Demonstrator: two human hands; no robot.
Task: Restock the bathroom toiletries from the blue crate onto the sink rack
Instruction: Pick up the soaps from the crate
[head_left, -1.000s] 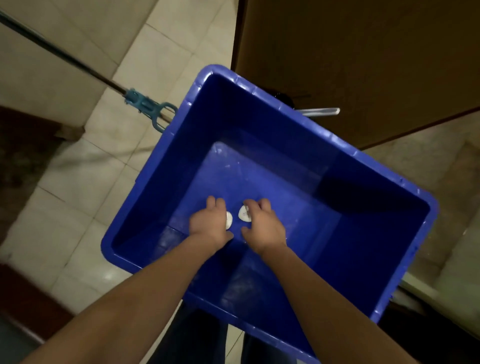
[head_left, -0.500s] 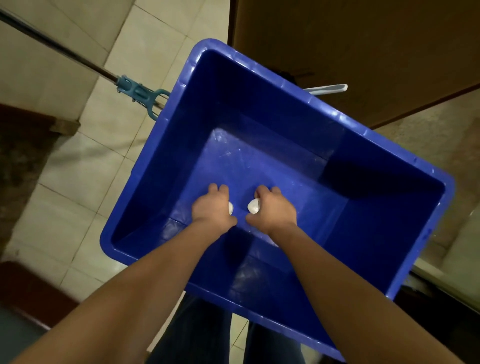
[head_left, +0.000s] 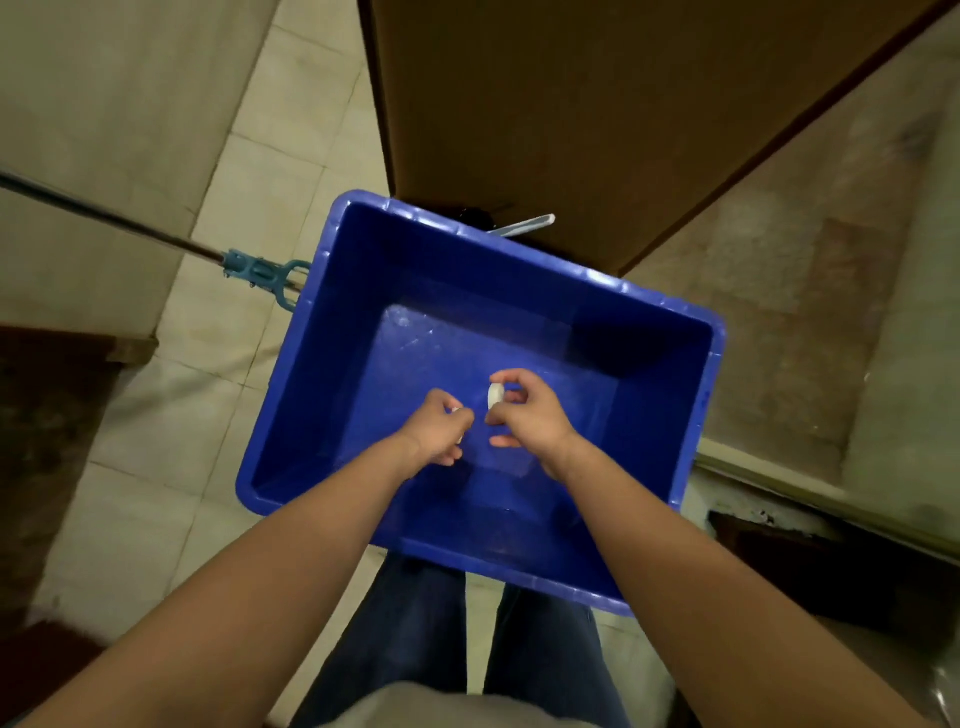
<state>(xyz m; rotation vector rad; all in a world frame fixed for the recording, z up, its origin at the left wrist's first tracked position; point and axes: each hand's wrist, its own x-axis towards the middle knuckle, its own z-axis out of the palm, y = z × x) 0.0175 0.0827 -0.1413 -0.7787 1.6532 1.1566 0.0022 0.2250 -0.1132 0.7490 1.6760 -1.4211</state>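
Hands lifted off blue crate (head_left: 311, 395) floor. R hand (head_left: 530, 415) fingers pinch white piece (head_left: 495, 396); L hand (head_left: 439, 431) fingers pinch second piece (head_left: 456, 410). Mop (head_left: 254, 270) 10 o'clock, door (head_left: 571, 104) 12.

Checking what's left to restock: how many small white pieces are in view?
2. One white piece is pinched in the right hand above the blue crate; the other white piece barely shows inside the left hand's grip. Others may hide under the hands.

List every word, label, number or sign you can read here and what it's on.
None can be read.
The blue crate shows no print.
The white piece pinched in the right hand looks blank.
The pale sliver in the left hand is mostly hidden.
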